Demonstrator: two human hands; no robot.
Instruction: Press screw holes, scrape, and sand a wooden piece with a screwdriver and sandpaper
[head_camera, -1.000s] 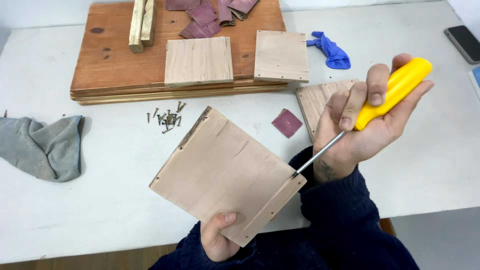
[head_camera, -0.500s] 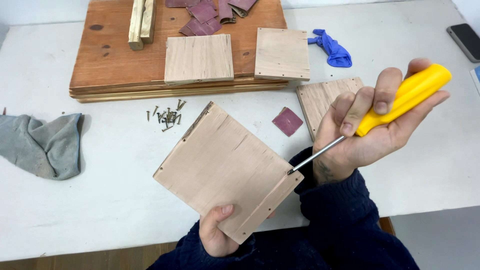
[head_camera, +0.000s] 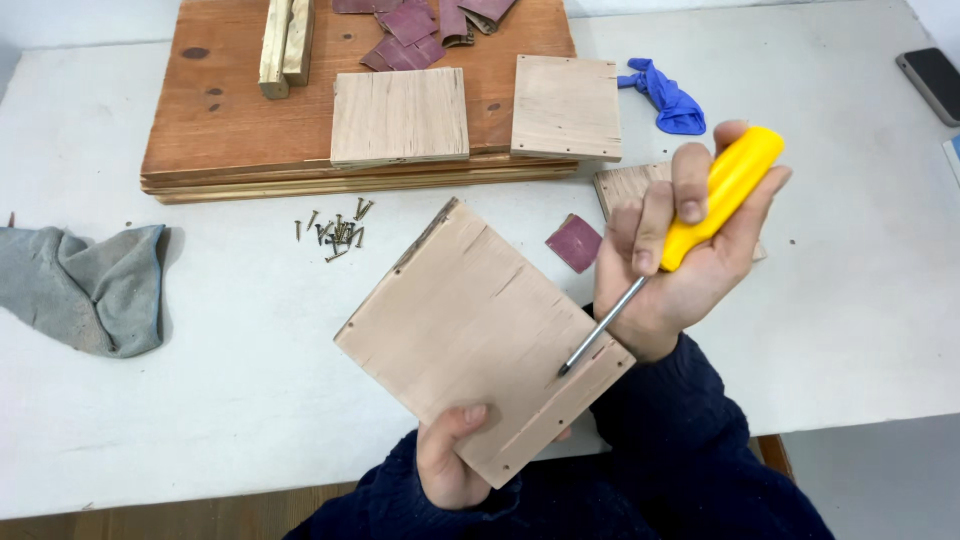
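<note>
My left hand (head_camera: 452, 462) grips the near corner of a square pale wooden box (head_camera: 470, 330), tilted above the white table (head_camera: 220, 400), thumb on its top face. My right hand (head_camera: 680, 265) is closed around the yellow handle of a screwdriver (head_camera: 715, 195). Its metal shaft runs down-left and its tip touches the box's top face near the right edge, at a small hole. Other small holes dot the box's edges.
A pile of small screws (head_camera: 335, 228) lies just beyond the box. Behind it a wooden board (head_camera: 250, 120) carries two square panels, wood strips and sandpaper scraps. A grey cloth (head_camera: 85, 285) lies left, a blue glove (head_camera: 665, 98) and a phone (head_camera: 930, 82) right.
The screwdriver tip has come onto the box's top face near its right edge. My right hand moved left and lower; the box shifted a little.
</note>
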